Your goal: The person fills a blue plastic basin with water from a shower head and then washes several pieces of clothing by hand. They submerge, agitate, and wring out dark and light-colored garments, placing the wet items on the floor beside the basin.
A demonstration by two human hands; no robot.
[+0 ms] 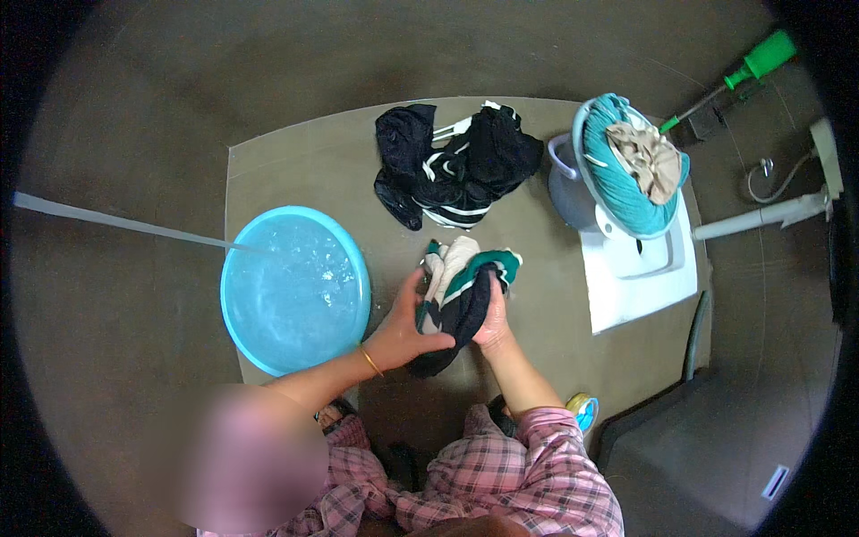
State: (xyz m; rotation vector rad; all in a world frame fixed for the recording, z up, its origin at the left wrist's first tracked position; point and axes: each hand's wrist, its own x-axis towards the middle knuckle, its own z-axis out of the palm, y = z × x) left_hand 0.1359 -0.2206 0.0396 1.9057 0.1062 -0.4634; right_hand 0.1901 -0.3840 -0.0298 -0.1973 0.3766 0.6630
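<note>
Between my two hands is a bunched garment (463, 288) in black, green and off-white, held over the floor. My left hand (406, 332) curves around its left side, thumb along the lower front and a bangle on the wrist. On the right side, my right hand (495, 319) grips the dark fold, its fingers partly behind the cloth. Left of my hands stands a light-blue plastic basin (295, 362) of water, with a stream of water (134, 225) falling into it. Beyond the garment, a heap of wet black and white clothes (456, 164) lies on the floor.
At the right, a bucket (567, 194) bears a tub piled with teal and beige cloth (631, 168). Beside them are a white squat toilet pan (644, 295), a white pipe (758, 218) and a green-handled brush (765, 57). A small round container (582, 411) sits near my right knee.
</note>
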